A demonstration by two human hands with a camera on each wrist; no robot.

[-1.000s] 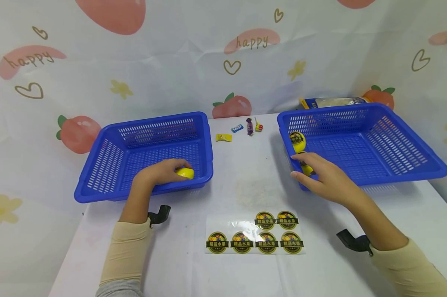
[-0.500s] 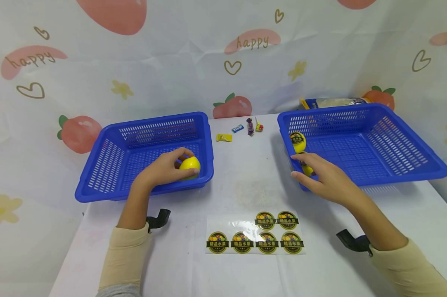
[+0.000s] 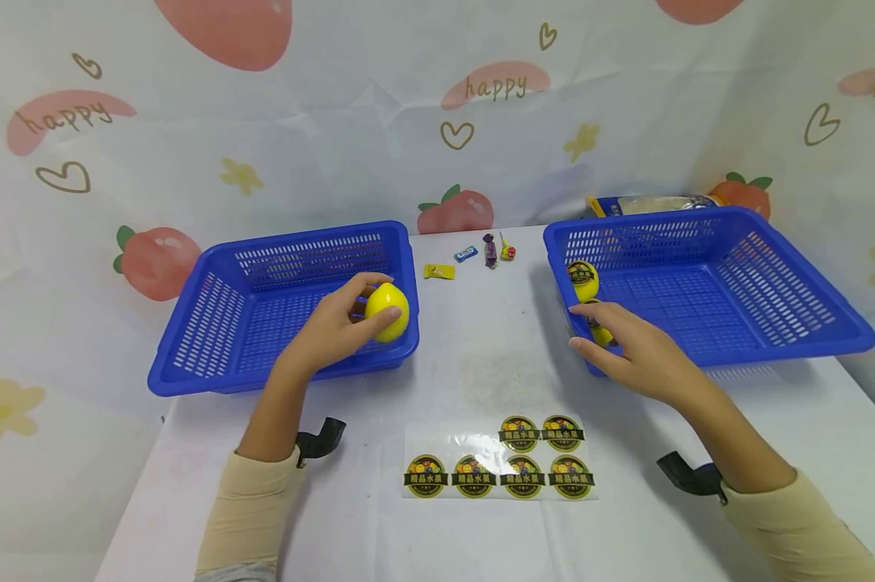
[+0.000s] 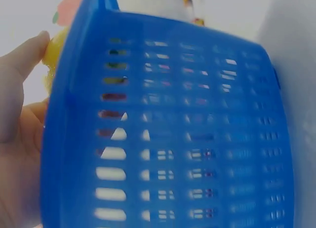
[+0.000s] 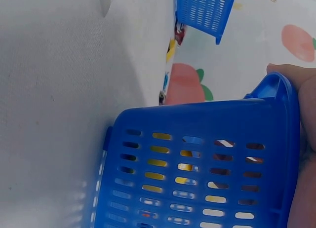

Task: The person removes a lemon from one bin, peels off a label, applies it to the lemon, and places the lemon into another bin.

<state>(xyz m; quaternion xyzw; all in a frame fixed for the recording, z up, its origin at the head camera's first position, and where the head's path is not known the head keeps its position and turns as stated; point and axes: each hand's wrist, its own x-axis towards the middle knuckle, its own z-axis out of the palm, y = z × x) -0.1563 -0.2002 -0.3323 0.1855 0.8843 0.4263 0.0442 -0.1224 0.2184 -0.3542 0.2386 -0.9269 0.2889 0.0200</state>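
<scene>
Yellow lemon (image 3: 389,297) | grasped by left hand (image 3: 335,325), thumb across front | right hand (image 3: 641,352) relaxed at right basket (image 3: 673,303), thumb and forefinger parted

Across the table (image 3: 481,541), person's L hand (image 3: 335,325) grips a yellow lemon (image 3: 386,311) at L blue basket (image 3: 302,240)'s near R corner, R hand (image 3: 635,349) at R blue basket (image 3: 692,311)'s L edge, 2 labelled lemons (image 3: 588,288) inside, w/ wrapped sweets (image 3: 439,272) btwn baskets & sticker sheet (image 3: 433,436) nearer me.

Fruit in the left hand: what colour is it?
The fruit is bright yellow, clearest in the head view.
</scene>
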